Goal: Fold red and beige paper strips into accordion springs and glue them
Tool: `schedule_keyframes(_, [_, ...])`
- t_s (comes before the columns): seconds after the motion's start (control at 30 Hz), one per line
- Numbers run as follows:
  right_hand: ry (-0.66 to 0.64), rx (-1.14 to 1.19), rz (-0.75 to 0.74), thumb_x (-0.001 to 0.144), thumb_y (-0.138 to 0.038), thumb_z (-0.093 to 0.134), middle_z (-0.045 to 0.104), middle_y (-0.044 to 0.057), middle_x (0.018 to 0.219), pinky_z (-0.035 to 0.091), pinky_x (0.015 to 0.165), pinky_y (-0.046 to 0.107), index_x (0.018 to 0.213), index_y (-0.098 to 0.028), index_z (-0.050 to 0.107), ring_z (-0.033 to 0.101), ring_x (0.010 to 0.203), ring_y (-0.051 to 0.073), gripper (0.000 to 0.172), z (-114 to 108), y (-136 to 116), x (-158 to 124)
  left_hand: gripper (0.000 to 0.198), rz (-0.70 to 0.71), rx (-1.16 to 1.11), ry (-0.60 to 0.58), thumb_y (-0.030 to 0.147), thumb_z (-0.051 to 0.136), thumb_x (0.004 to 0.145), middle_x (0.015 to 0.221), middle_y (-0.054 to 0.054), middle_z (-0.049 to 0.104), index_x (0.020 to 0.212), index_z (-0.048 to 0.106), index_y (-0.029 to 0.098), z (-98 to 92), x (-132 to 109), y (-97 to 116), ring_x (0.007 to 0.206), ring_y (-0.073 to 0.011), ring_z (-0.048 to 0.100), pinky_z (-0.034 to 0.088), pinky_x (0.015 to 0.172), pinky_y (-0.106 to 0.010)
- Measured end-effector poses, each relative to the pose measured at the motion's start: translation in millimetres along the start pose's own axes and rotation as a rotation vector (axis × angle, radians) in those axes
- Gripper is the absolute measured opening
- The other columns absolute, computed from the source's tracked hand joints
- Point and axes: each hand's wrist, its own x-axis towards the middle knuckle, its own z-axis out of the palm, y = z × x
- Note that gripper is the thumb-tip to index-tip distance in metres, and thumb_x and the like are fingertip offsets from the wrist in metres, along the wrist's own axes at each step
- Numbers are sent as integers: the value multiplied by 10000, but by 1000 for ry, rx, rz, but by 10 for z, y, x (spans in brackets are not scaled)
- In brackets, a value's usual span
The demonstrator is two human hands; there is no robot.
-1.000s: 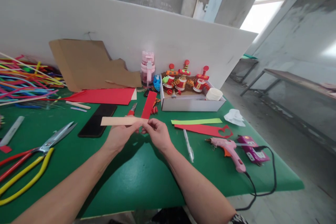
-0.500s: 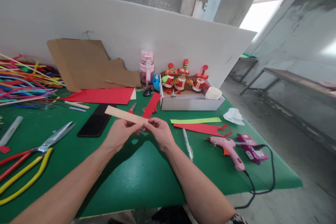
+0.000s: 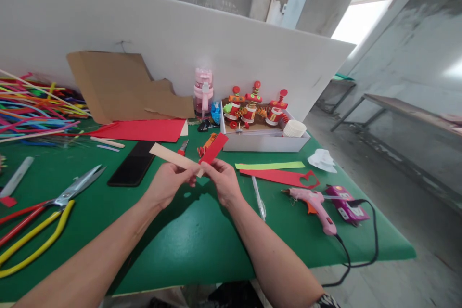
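Note:
A cream paper strip (image 3: 173,156) and a red paper strip (image 3: 214,147) are held above the table, meeting at their near ends in a V shape. My left hand (image 3: 171,184) is closed on the cream strip, its thumb lying along the lower edge. With thumb and fingers my right hand (image 3: 222,180) pinches the red strip where it meets the cream one. Fingertips of both hands nearly meet there, and the exact overlap is partly hidden. A cutter knife (image 3: 183,147) lies just beyond the strips, beside a small orange piece (image 3: 210,141).
Scissors (image 3: 74,191) and a phone (image 3: 132,163) lie to the left. On the right are a pen (image 3: 258,198), a red paper offcut (image 3: 277,177) and a pink glue gun (image 3: 314,202) with its cord. Behind, a white box (image 3: 265,144) holds red figures (image 3: 250,113).
The red strip has turned further to the right and its lower end now lies over the cream strip's end. The cream strip has shifted slightly right. Both hands keep their grip.

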Motion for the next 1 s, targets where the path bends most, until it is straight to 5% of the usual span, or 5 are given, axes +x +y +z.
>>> schedule_keyframes(0.1, [-25,256,245,758,-491,717,710,33,673,532,703,298,655,-182,686,646,653,163,328,-17,-36,42,267,33,18,-16,378,804,581,592,-27,670,671,720,141,-25,6,4,514,-134,547,469,496,-261])
schedule_keyframes(0.23, [14,322,392,767,-288,735,684,5,603,541,673,271,608,-175,642,620,582,128,216,-62,9,85,204,81,146,-84,335,776,612,560,-31,664,641,718,141,-57,4,5,514,-143,567,468,507,-259])
schedule_keyframes(0.3, [-25,279,391,679,-208,799,701,-6,630,535,665,250,650,-170,662,622,588,116,145,-86,36,79,193,76,178,-95,325,767,612,551,-31,663,648,723,140,-67,4,2,507,-144,569,467,502,-257])
schedule_keyframes(0.47, [-116,196,339,508,-283,912,696,-21,632,525,659,227,726,-159,709,614,591,95,323,-125,27,49,212,51,171,-80,335,761,605,525,-29,650,639,715,131,-82,16,-6,482,-136,554,455,476,-244])
schedule_keyframes(1.0, [-32,84,199,455,-364,922,689,-26,626,505,657,240,677,-168,730,597,566,81,353,-36,33,7,227,20,118,-11,355,770,576,642,-48,728,660,731,148,-76,42,-51,651,-207,665,531,578,-264])
